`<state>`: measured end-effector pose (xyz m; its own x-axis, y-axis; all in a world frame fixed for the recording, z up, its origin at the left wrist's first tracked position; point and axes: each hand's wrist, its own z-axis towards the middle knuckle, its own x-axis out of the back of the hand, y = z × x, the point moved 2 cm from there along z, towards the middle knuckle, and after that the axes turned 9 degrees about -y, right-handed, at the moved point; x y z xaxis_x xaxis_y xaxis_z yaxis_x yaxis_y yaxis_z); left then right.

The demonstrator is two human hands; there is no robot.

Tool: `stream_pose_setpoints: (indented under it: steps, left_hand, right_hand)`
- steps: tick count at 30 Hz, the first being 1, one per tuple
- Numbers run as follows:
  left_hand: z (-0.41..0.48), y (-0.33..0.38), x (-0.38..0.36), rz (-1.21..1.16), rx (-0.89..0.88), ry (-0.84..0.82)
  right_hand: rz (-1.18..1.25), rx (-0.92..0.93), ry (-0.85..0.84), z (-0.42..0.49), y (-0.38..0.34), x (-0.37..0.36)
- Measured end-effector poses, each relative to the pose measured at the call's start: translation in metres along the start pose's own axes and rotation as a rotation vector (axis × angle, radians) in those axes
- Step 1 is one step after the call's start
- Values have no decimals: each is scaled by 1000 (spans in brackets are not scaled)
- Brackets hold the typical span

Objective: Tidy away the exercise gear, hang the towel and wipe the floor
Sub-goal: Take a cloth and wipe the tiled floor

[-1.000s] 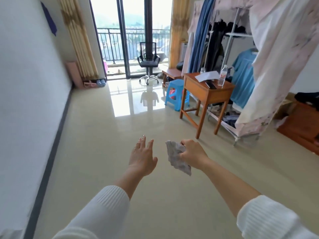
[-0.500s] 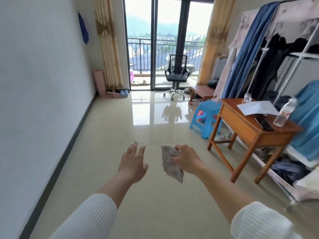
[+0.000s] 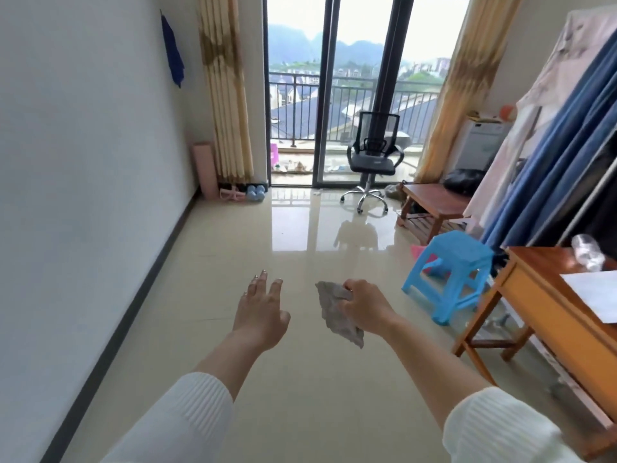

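My right hand grips a crumpled grey cloth held out in front of me above the glossy beige floor. My left hand is beside it, empty, fingers spread. A blue towel hangs high on the left wall. In the far left corner a rolled pink mat stands upright against the wall, with a pink exercise piece and blue dumbbells on the floor beside it.
A blue plastic stool and a wooden desk stand to my right. Behind them are a clothes rack with blue fabric and a low wooden bench. A black office chair sits by the balcony door.
The view has swung left and lifted toward the balcony, with the corner gear and chair now larger. Both hands keep their pose, the right still holding the cloth.
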<state>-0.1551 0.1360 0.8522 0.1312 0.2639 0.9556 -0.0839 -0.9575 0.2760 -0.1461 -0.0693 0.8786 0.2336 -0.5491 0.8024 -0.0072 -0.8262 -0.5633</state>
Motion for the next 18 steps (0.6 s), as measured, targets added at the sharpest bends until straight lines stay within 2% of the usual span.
stream_pose_setpoints:
  steps: [6, 13, 18]
  left_hand:
    - [199, -9, 2, -30, 27, 28]
    - [411, -14, 21, -110, 123, -5]
    - [535, -36, 43, -231, 206, 108]
  right_hand:
    - [-103, 82, -10, 198, 17, 54]
    - [-82, 51, -39, 420, 29, 123]
    - [-41, 67, -80, 556, 23, 144]
